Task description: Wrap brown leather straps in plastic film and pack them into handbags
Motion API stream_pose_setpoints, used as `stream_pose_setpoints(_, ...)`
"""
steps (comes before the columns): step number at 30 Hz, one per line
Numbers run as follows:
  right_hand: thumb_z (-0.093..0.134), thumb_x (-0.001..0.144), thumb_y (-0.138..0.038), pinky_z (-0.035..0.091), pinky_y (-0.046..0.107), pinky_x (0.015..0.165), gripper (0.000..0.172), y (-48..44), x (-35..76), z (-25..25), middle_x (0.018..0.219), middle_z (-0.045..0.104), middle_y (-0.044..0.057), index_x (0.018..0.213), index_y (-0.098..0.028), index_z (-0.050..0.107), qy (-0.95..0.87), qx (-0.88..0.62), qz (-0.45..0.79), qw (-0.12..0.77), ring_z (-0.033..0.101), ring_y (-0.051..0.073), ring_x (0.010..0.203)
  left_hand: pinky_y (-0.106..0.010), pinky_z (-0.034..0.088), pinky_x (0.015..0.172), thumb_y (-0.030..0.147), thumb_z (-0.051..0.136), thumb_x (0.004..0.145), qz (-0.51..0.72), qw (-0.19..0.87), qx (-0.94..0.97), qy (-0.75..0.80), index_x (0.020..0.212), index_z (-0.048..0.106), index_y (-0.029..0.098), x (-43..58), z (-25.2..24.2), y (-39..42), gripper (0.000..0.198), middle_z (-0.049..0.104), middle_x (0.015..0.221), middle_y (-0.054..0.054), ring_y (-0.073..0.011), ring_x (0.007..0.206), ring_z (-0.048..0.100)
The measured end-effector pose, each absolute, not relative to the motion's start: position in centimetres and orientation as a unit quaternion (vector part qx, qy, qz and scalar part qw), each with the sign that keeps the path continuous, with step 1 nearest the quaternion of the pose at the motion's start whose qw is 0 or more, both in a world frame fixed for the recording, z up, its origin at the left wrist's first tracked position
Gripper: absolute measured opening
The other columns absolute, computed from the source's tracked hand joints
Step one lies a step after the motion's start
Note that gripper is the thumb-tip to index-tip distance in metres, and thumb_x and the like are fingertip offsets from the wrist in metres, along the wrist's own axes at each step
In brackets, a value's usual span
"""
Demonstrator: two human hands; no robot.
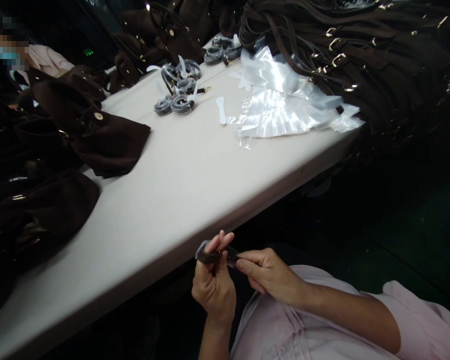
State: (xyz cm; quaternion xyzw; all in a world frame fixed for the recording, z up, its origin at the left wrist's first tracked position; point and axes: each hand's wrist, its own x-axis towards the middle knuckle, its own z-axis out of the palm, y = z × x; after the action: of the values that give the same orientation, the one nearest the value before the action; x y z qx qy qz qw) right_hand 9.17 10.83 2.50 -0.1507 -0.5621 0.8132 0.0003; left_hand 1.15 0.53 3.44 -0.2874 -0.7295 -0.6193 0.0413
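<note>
Below the table's near edge, my left hand point(213, 280) and my right hand point(268, 272) hold a short dark brown strap point(214, 256) between them. The left fingers are curled round its left end, with the fingertips pinched on top. The right thumb and forefinger pinch its right end. Both hands hover over my lap, just off the white table point(180, 185).
Dark brown suede bags point(97, 132) lie along the table's left side. Rolled, wrapped straps point(176, 87) and clear plastic bags point(285, 107) sit at the far end, beside a big heap of brown buckled straps point(360, 50). Another person point(41, 57) sits at the far left.
</note>
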Motion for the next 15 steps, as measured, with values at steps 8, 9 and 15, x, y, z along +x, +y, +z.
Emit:
stream_pose_setpoints(8,0.052,0.092,-0.060,0.023,0.020,0.044,0.051,12.0,10.3,3.6,0.045,0.047,-0.005,0.086,-0.010,0.062,-0.524,-0.168,0.832,-0.063,0.031,0.006,0.040,-0.035,0.052,0.102,0.003,0.048,0.095,-0.383,0.027,-0.590,-0.711,0.140,0.045,0.013,-1.5,1.3,-1.0,0.047,0.067,0.123,-0.012,-0.0218,0.125,0.056)
stream_pose_setpoints(9,0.053,0.091,-0.060,0.021,0.019,0.043,0.051,12.1,10.5,3.8,0.044,0.047,-0.005,0.085,-0.010,0.062,-0.511,-0.178,0.838,-0.077,0.030,0.006,0.039,-0.036,0.052,0.102,0.005,0.047,0.095,-0.363,0.001,-0.599,-0.714,0.141,0.043,0.013,-1.5,1.3,-1.3,0.047,0.066,0.123,-0.013,-0.0217,0.124,0.057)
stream_pose_setpoints(15,0.064,0.082,-0.056,0.011,0.021,0.038,0.045,12.6,11.3,4.9,0.042,0.042,-0.006,0.078,-0.011,0.061,-0.399,-0.212,0.882,-0.135,0.022,0.004,0.036,-0.039,0.056,0.097,0.004,0.036,0.096,-0.292,-0.104,-0.614,-0.726,0.141,0.039,0.015,-0.9,0.7,-3.5,0.047,0.063,0.126,-0.016,-0.0220,0.116,0.062)
